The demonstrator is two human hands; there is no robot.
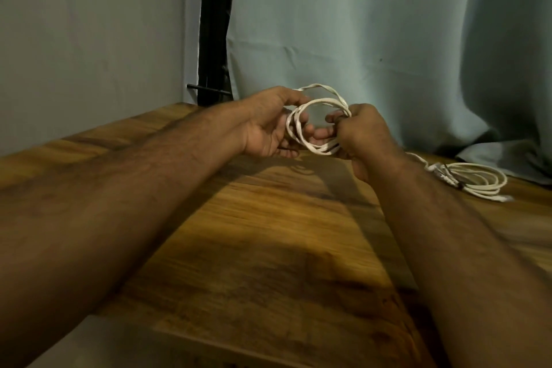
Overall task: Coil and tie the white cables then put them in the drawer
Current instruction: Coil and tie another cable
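1. White cable [301, 125], wound into several loops, is held in the air above the wooden bench [268, 218], between both hands and in front of a pale curtain [373, 39].
2. Left hand [268, 131] cups the loops from the near side, fingers curled loosely round the strands; its grip looks meant to keep the coil round and stop it springing apart.
3. Right hand [363, 131] has a closed grip on the opposite side of the coil, fingers pinching the bunched strands, apparently to wind or tuck the free end, a twisted stretch arching over the top.
4. Second coiled cable [475, 179] lies on the bench just right of the right forearm, bound at one point by what seems a dark tie, suggesting it is finished.
5. No drawer is in view.
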